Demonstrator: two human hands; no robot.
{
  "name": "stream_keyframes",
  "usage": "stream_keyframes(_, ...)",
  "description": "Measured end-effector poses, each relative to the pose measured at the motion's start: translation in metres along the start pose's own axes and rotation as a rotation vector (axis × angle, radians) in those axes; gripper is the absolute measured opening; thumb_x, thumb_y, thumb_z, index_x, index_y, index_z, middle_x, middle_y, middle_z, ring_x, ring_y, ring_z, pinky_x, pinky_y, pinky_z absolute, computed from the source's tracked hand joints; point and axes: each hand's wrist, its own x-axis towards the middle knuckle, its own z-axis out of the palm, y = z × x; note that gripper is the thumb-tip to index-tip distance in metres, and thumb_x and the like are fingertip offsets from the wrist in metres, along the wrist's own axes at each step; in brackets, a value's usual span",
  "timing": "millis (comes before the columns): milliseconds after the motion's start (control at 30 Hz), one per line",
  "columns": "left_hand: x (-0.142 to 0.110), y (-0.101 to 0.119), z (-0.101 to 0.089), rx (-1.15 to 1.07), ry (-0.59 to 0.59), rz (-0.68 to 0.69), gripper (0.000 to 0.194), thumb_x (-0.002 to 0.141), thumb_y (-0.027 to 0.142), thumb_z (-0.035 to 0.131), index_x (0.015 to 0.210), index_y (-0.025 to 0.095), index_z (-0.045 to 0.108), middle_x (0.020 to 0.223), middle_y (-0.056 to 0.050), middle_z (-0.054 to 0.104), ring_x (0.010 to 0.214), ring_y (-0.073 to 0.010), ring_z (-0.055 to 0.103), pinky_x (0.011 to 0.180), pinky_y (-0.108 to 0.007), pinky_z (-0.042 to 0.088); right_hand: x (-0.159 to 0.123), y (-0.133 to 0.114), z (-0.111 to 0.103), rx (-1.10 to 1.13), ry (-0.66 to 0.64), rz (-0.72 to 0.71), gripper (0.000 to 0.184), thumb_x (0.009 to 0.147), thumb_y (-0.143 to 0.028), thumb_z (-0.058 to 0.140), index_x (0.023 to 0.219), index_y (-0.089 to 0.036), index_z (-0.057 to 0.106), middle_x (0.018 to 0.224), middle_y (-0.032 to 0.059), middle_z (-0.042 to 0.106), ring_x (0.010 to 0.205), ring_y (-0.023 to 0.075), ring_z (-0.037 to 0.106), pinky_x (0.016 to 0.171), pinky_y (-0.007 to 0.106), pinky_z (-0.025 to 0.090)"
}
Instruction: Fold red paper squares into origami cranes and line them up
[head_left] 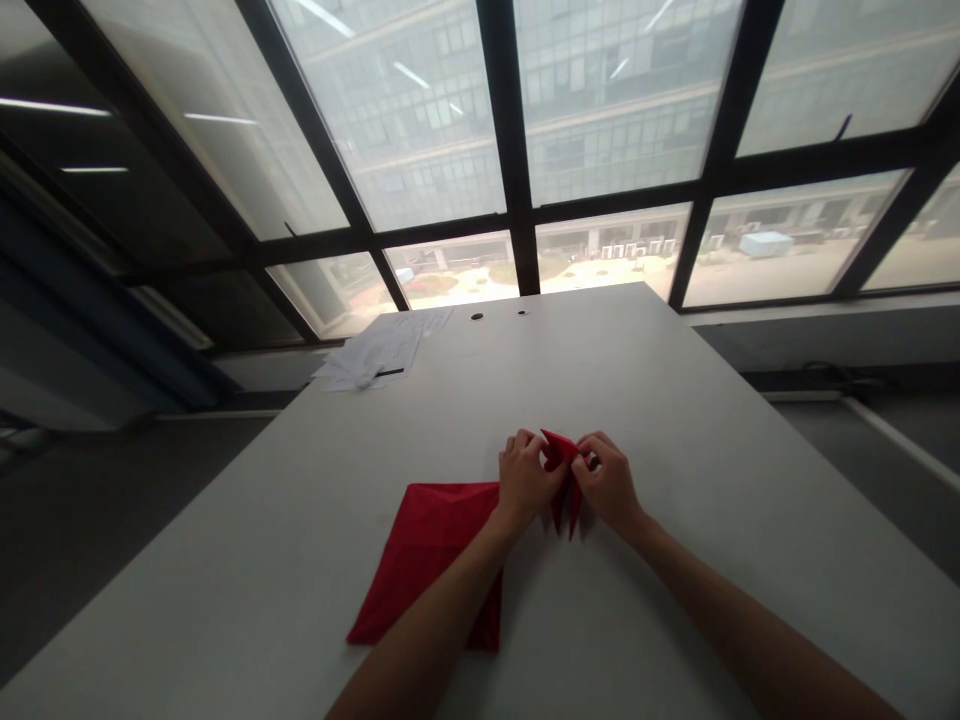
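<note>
Both hands hold a small piece of folded red paper (pixel 556 450) a little above the white table. My left hand (pixel 525 468) pinches its left side between thumb and fingers. On its right side, my right hand (pixel 606 474) grips it with the thumb and fingertips closed. One pointed corner rises between the hands, and two narrow points hang down below them. A larger flat red sheet (pixel 431 545), perhaps a stack, lies to the left, partly covered by my left forearm. The fingers hide some of the folds.
The white table (pixel 675 400) reaches to large dark-framed windows (pixel 615 100). Several loose papers (pixel 379 345) lie at its far left, with a thin black strip (pixel 388 373) on them. Two small dark round spots are near the far edge. A blue curtain (pixel 90 290) hangs at left.
</note>
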Motion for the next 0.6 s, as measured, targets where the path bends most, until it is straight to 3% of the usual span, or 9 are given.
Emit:
stream_keyframes(167,-0.002,0.000,0.003,-0.025,-0.052,-0.039,0.023,0.074,0.034,0.078,0.074,0.021,0.059,0.090,-0.006,0.059,0.088,-0.0257,0.054,0.083,-0.039,0.039,0.002,0.008,0.001,0.009,0.057,0.073,0.010,0.082,-0.021,0.051,0.076,-0.021,0.060,0.079,0.0044,0.065,0.072,0.0193,0.058,0.063,0.029,0.048)
stream_keyframes(333,0.001,-0.002,0.002,-0.304,-0.007,-0.061,0.005,0.079,0.018,0.066,0.076,0.021,0.063,0.093,-0.006,0.062,0.093,-0.0239,0.056,0.091,-0.039,0.039,0.007,0.016,-0.001,-0.018,0.132,0.132,0.011,0.082,-0.024,0.051,0.079,-0.020,0.061,0.081,0.0062,0.066,0.074,0.0209,0.059,0.061,0.030,0.048)
stream_keyframes(600,0.011,-0.017,0.006,-0.595,-0.058,-0.103,0.010,0.080,0.018,0.053,0.073,0.018,0.062,0.095,-0.005,0.064,0.085,-0.0178,0.060,0.071,-0.026,0.046,0.033,0.026,-0.030,-0.120,0.071,0.122,0.013,0.078,-0.026,0.053,0.071,-0.019,0.062,0.079,0.0070,0.063,0.071,0.0208,0.058,0.064,0.032,0.046)
